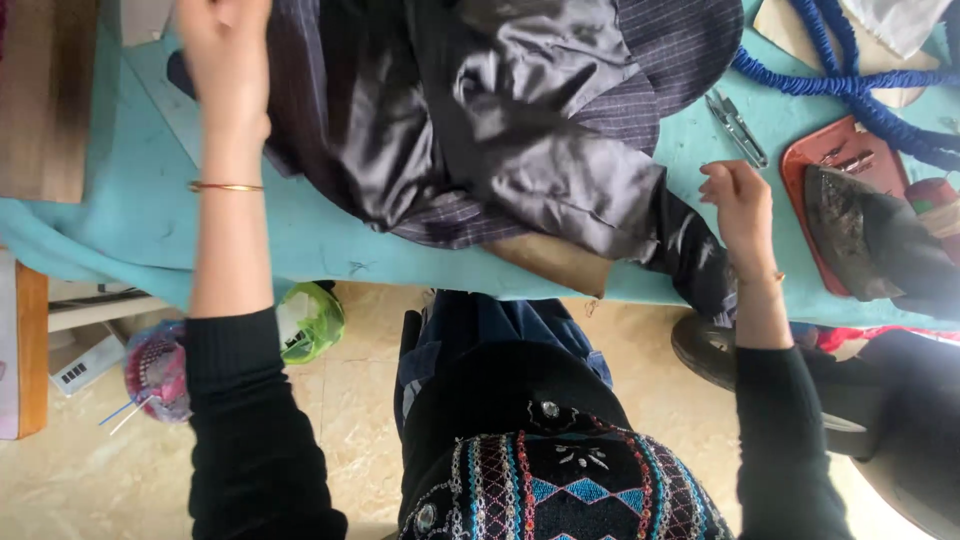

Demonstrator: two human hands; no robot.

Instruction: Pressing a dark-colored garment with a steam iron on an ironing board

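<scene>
Right hand [738, 205] has its fingers curled, pinching something too small to tell. Left hand [225, 60] lies flat on the dark striped garment [480, 110] at twelve o'clock on the turquoise table [130, 220] — best kept smooth, pressed taut.

Dark pinstriped garment [480, 130], lining side up, on the turquoise table cover

It lies crumpled and folded, grey satin lining uppermost, striped cloth showing at its edges. Its left edge lies under the left hand's fingers [215, 40]; its lower right corner lies just left of the right hand's fingertips [712, 180].
</scene>
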